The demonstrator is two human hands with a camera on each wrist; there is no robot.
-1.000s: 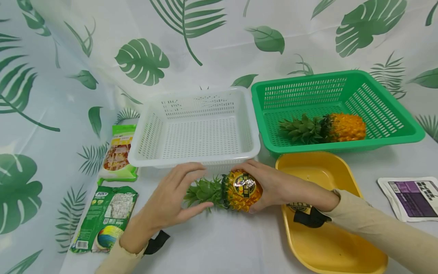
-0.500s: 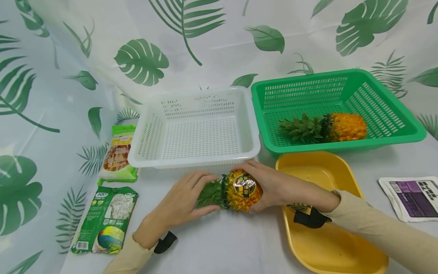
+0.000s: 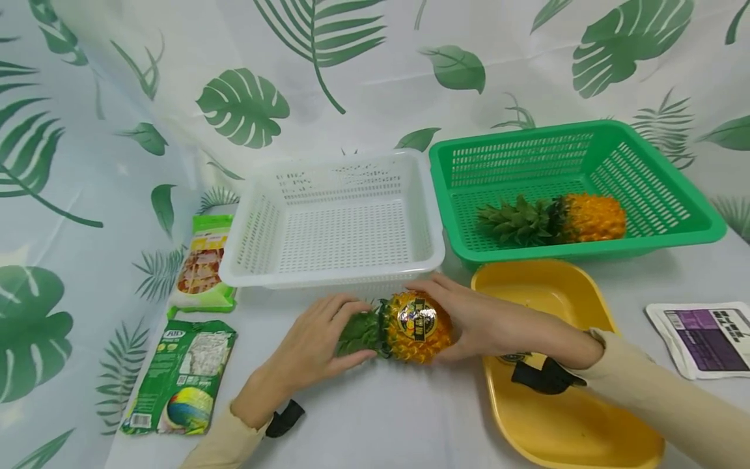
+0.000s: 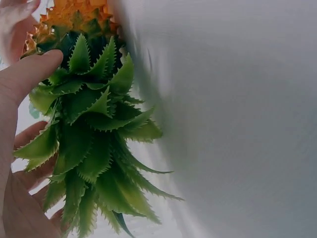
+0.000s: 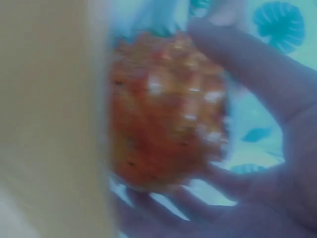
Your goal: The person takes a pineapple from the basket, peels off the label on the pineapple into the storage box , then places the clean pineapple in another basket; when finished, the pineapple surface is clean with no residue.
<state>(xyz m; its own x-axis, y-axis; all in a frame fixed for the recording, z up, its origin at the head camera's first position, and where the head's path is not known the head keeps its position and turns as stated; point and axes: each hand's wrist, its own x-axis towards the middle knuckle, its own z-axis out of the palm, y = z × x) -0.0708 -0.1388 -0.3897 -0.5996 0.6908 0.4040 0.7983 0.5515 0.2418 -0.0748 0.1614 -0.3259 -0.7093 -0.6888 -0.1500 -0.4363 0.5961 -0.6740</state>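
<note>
A toy-sized pineapple (image 3: 413, 335) with a round black-and-gold sticker lies on the white cloth, crown to the left. My left hand (image 3: 319, 342) holds its green crown; in the left wrist view the thumb (image 4: 37, 72) presses at the base of the leaves (image 4: 91, 144) and the fingers reach behind them. My right hand (image 3: 477, 319) curves round the orange fruit end, thumb on the near side and fingers on the far side. The right wrist view is blurred, with thumb and fingers about the orange body (image 5: 166, 109).
Behind the hands stands a white basket (image 3: 333, 277). A green basket (image 3: 586, 249) holds a second pineapple (image 3: 592, 217). Under my right forearm is a yellow tub (image 3: 562, 423). Two packets, light green (image 3: 202, 260) and dark green (image 3: 176, 378), lie left; a purple-and-white packet (image 3: 703, 340) lies right.
My left hand has moved right and closed about the pineapple's crown. My right hand has shifted slightly right along the fruit, its palm drawing back a little. The pineapple has stayed in nearly the same place.
</note>
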